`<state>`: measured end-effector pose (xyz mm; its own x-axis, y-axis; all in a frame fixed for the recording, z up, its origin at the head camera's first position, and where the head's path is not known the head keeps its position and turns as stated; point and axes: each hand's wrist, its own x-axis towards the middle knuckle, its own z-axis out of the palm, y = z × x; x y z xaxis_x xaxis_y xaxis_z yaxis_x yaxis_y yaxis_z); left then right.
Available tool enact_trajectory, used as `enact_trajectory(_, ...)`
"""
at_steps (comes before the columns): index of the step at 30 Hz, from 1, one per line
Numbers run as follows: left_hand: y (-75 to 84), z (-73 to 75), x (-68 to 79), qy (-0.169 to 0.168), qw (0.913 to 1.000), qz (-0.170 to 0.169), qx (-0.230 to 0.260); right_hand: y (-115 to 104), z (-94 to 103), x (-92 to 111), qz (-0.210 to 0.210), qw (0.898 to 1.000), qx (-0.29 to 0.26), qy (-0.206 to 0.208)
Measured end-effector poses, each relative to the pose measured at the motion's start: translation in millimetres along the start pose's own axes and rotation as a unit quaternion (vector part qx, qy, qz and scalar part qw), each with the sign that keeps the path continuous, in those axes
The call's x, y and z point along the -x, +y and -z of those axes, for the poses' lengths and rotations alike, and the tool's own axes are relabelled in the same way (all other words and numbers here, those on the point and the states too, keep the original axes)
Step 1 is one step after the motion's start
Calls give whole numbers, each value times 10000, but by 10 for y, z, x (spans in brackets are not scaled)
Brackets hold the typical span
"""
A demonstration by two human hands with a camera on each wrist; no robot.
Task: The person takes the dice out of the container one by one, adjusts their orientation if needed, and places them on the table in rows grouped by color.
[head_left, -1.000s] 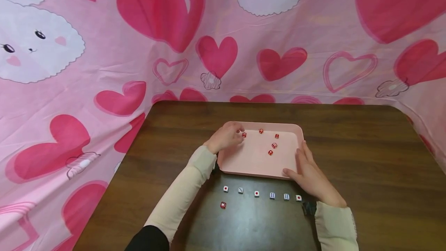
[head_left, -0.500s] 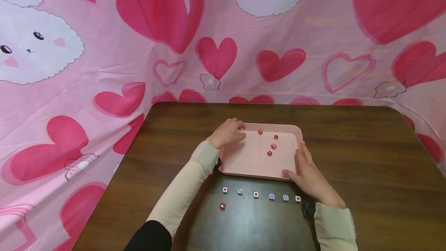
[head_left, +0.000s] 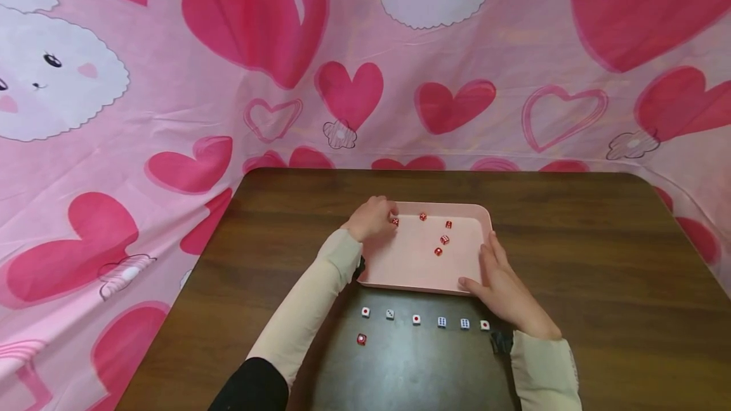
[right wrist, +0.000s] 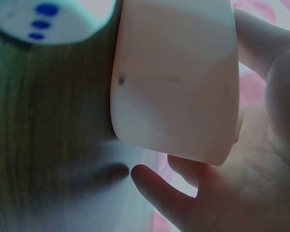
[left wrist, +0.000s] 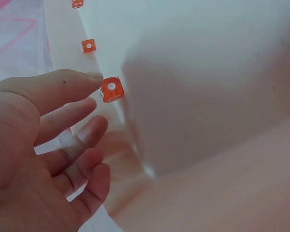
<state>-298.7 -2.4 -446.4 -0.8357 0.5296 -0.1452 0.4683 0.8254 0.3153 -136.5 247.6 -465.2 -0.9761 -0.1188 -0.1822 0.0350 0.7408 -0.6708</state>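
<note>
My left hand (head_left: 371, 217) reaches over the far left corner of a pink tray (head_left: 408, 268). Its thumb and index fingertips are right at a red die (head_left: 395, 222), seen larger as an orange-red die (left wrist: 111, 90) in the left wrist view; no firm pinch shows. My right hand (head_left: 508, 281) rests against the tray's near right corner, fingers along the right side and thumb at the front edge. In the right wrist view this hand (right wrist: 251, 159) lies around the outer wall of the tray (right wrist: 176, 82). Other red dice (head_left: 445, 240) lie spread inside the tray.
A row of white dice (head_left: 416, 319) runs along the brown table (head_left: 617, 259) in front of the tray. Below the row's left end lies one red die (head_left: 362, 339). A pink heart-print cloth (head_left: 274, 30) hangs behind the table.
My left hand's fingertips have shifted slightly around the red die in the far left corner. The right hand stays at the tray, and the head view has drifted a little.
</note>
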Motion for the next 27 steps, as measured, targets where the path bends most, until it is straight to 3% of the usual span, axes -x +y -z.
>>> enact_trajectory(8, -6, -19, 4, -216, 9996, 33, -152, -13, -13, -14, -17, 9999, 117, 69)
enact_trajectory(27, 19, -61, -34, -162, 9992, 185, -301, -10, -7, -4, 1, 9999, 129, 87)
